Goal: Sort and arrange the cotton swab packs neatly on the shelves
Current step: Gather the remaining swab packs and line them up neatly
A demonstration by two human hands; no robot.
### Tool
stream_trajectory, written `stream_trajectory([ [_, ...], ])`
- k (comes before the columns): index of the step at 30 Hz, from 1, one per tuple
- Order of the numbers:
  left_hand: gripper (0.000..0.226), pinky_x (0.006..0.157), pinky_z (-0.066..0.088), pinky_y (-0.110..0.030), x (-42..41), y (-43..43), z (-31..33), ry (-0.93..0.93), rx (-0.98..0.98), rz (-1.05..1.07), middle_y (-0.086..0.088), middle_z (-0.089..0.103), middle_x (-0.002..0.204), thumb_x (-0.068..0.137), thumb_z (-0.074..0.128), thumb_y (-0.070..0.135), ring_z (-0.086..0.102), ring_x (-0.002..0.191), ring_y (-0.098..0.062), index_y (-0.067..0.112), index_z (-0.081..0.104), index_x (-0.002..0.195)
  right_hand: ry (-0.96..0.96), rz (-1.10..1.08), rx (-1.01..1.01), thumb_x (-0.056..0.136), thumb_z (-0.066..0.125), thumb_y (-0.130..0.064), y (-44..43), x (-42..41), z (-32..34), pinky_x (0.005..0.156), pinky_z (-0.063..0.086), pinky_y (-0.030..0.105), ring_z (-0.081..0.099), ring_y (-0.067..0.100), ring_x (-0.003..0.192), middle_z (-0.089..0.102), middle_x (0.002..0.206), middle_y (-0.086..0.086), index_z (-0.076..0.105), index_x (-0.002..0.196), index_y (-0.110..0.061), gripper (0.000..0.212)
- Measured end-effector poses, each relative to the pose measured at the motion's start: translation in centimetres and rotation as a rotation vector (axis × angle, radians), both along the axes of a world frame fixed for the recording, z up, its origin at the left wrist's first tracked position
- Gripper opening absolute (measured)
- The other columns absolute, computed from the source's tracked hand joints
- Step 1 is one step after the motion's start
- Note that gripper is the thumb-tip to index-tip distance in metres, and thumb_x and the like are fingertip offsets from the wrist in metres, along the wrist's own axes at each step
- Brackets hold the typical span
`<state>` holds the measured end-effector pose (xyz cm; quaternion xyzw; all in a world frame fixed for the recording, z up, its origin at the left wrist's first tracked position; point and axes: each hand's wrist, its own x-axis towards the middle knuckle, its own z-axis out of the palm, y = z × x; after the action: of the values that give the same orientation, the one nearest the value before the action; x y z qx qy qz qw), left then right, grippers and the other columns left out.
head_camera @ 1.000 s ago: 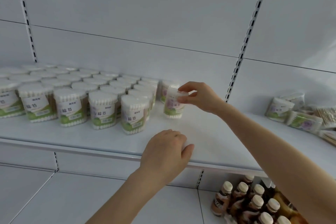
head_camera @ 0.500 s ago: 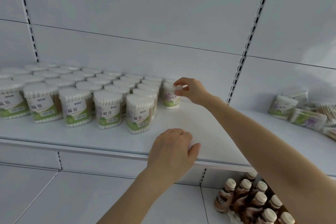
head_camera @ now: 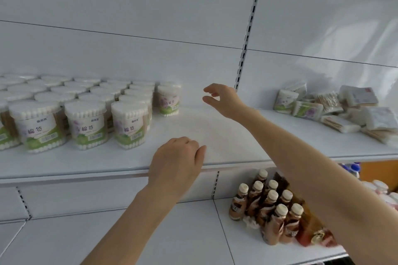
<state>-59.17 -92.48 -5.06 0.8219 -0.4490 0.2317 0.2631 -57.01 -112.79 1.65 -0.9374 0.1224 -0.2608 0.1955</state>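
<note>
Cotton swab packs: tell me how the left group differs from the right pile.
The left group stands upright in rows; the right pile lies tipped and jumbled. The left group is all tubs with green labels; the right pile mixes tubs with flat bags. Both sit on the same white shelf.

Below the shelf (head_camera: 226, 135), an arm (head_camera: 323, 189) is covering some bottles (head_camera: 273, 195); packs (head_camera: 3, 133) at its left end are running off-frame.

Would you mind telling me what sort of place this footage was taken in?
Most likely a shop aisle: white slotted shelving, many identical swab tubs lined up in rows, and bottled drinks stocked on the shelf below.
</note>
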Motion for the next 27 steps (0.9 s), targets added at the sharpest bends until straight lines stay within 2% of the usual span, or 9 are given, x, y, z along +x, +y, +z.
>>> stream_trajectory([
  [4,0.028,0.056,0.030,-0.026,-1.6,-1.1,0.3,0.030,-0.102,-0.085,0.002,0.057,0.071,0.092,0.054,0.027,0.054,0.068,-0.023,0.011,0.059,0.069,-0.021,-0.165,-0.006,0.092,0.054,-0.021,-4.5,-5.9,0.4,0.092,0.041,0.030,0.056,0.024,0.108,0.062,0.116,0.010,0.059,0.119,-0.006,0.031],
  [7,0.024,0.063,0.037,-0.027,-3.9,-3.8,1.0,0.054,-0.113,-0.152,-0.001,0.067,0.087,0.091,0.056,0.030,0.061,0.081,-0.024,0.011,0.070,0.087,-0.018,-0.274,0.004,0.091,0.057,-0.021,-8.5,-10.3,0.7,0.094,0.044,0.035,0.058,0.027,0.106,0.063,0.114,0.013,0.060,0.117,-0.004,0.031],
  [10,0.034,0.074,0.034,-0.022,-6.3,-7.4,1.8,0.060,-0.123,-0.194,0.004,0.063,0.114,0.095,0.046,0.038,0.057,0.105,-0.017,0.017,0.065,0.113,-0.026,-0.361,0.024,0.088,0.059,-0.017,-12.5,-14.3,0.8,0.091,0.044,0.035,0.058,0.030,0.104,0.063,0.110,0.015,0.062,0.113,-0.004,0.028],
  [12,0.037,0.078,0.034,-0.020,-7.5,-10.1,2.2,0.059,-0.126,-0.220,0.007,0.059,0.122,0.096,0.043,0.040,0.054,0.111,-0.012,0.020,0.060,0.122,-0.001,-0.396,0.007,0.089,0.058,-0.018,-15.4,-16.6,0.8,0.091,0.043,0.036,0.057,0.030,0.104,0.063,0.110,0.015,0.061,0.113,-0.004,0.028],
  [16,0.039,0.083,0.035,-0.019,-9.1,-15.7,3.2,0.089,-0.134,-0.231,0.008,0.057,0.127,0.095,0.043,0.041,0.052,0.114,-0.011,0.020,0.057,0.126,0.064,-0.397,-0.089,0.088,0.060,-0.021,-21.4,-19.4,1.1,0.087,0.040,0.032,0.056,0.030,0.104,0.062,0.110,0.015,0.059,0.113,-0.001,0.032],
  [20,0.038,0.080,0.033,-0.020,-10.0,-20.0,3.3,0.104,-0.134,-0.152,0.007,0.057,0.127,0.094,0.045,0.041,0.052,0.114,-0.012,0.020,0.058,0.124,0.151,-0.363,-0.202,0.088,0.059,-0.033,-26.0,-19.1,1.1,0.075,0.035,0.028,0.055,0.026,0.097,0.062,0.107,0.013,0.058,0.111,-0.004,0.036],
  [24,0.040,0.085,0.035,-0.021,-10.4,-22.2,3.0,0.112,-0.145,-0.113,0.007,0.055,0.130,0.094,0.045,0.040,0.051,0.117,-0.012,0.020,0.055,0.127,0.294,-0.364,-0.351,0.084,0.063,-0.034,-28.8,-16.7,0.3,0.076,0.039,0.030,0.057,0.029,0.101,0.063,0.107,0.011,0.057,0.111,-0.012,0.035],
  [27,0.043,0.091,0.036,-0.023,-10.0,-22.8,3.1,0.140,-0.135,-0.077,0.005,0.052,0.133,0.094,0.046,0.039,0.049,0.119,-0.013,0.020,0.051,0.131,0.291,-0.327,-0.377,0.082,0.067,-0.031,-29.8,-16.0,0.3,0.073,0.036,0.027,0.057,0.028,0.101,0.063,0.108,0.009,0.060,0.106,-0.015,0.030],
])
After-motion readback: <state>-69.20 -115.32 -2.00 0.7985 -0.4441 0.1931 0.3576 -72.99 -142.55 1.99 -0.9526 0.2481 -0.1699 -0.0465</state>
